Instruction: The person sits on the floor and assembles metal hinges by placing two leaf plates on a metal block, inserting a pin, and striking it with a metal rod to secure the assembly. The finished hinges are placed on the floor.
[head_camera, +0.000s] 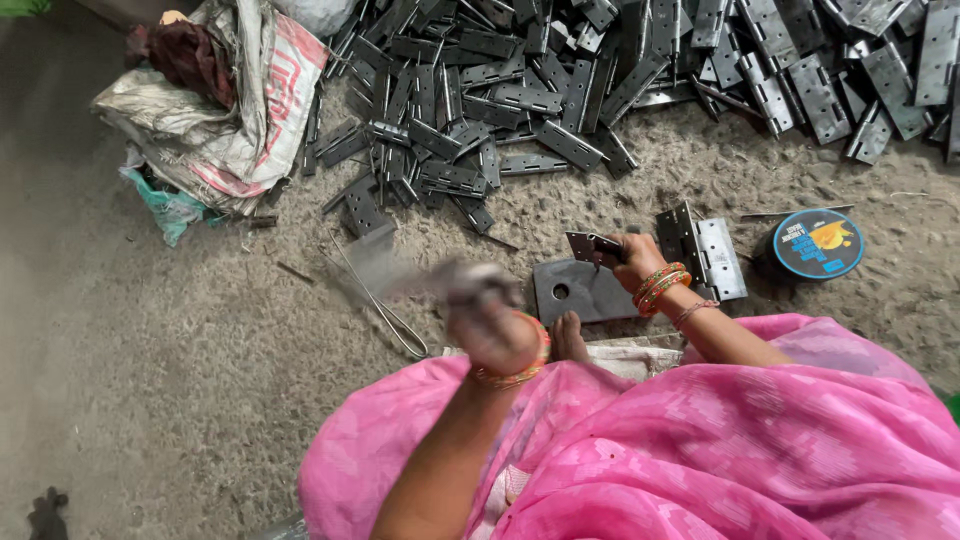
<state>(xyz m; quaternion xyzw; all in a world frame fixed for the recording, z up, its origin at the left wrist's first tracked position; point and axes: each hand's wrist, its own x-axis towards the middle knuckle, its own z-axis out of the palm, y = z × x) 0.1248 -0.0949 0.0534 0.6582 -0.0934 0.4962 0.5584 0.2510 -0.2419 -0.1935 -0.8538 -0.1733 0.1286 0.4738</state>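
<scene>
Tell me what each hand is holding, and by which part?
The right hand pinches a metal hinge by one end. The left hand grips something blurred, perhaps a tool handle; it cannot be told.

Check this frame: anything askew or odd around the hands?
Mostly normal. Right hand holds a hinge over the plate. Left hand and its tool are motion-blurred, so unreadable. Hinge pile lies loose and jumbled on the floor.

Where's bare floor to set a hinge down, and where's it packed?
Bare floor: wide stretch lower left, below the sack bundle; a strip between the hinge pile and the flat plate; right of the round tin. Crowded: whole top edge, and around the right hand.
</scene>
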